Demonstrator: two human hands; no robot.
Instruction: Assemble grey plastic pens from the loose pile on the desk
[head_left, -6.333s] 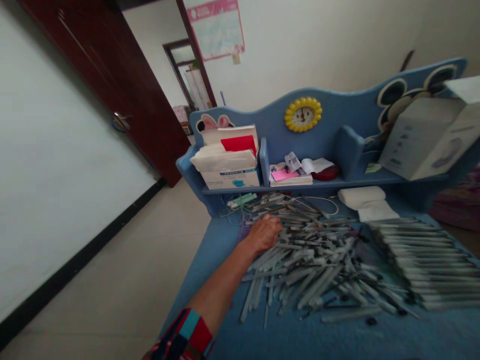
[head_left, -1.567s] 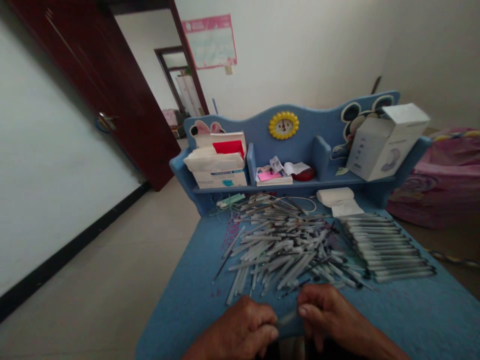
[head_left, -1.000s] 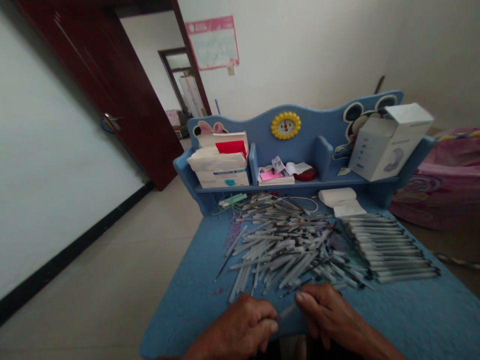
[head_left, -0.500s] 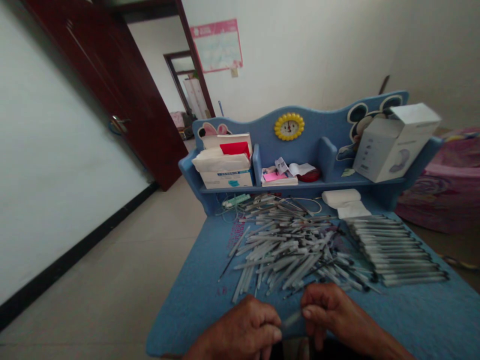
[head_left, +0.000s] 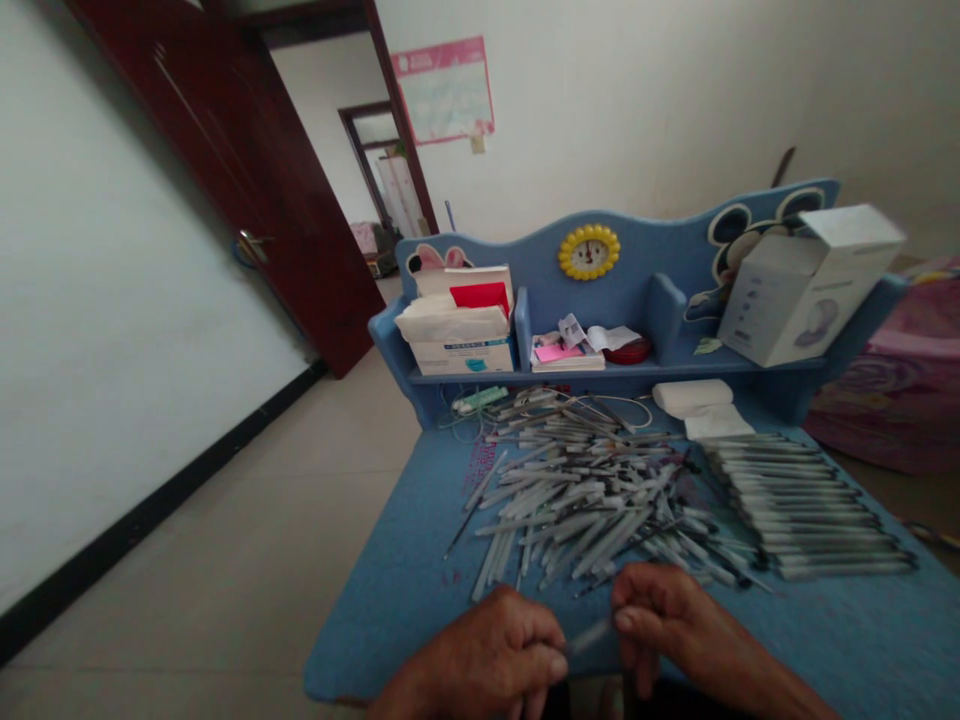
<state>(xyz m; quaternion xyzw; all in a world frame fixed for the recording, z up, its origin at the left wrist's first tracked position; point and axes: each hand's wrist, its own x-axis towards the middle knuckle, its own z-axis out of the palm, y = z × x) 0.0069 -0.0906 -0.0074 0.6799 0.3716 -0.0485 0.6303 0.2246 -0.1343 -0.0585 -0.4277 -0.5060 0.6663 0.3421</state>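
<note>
Near the desk's front edge, a translucent whitish pen barrel (head_left: 590, 636) spans the gap between my two hands. My left hand (head_left: 491, 645) pinches its left end between thumb and fingers. At the other end, my right hand (head_left: 671, 625) has its fingers closed on the barrel; the tips of the pen are hidden in the fingers. Just beyond my hands lies a heap of loose pen parts (head_left: 592, 500), whitish barrels mixed with thin dark pieces. To its right, pens with dark ends (head_left: 817, 510) lie side by side in a neat stack.
The blue desk (head_left: 390, 590) has a raised shelf holding a mask box (head_left: 461, 357), papers (head_left: 568, 355) and a white carton (head_left: 784, 300). A paper roll (head_left: 694, 397) and a thin cable lie below the shelf. A dark red door (head_left: 247, 190) stands at left.
The view has shifted slightly, so the desk sits a little farther right. Both hands keep their grip on the pen barrel, with a bit more of it showing between them.
</note>
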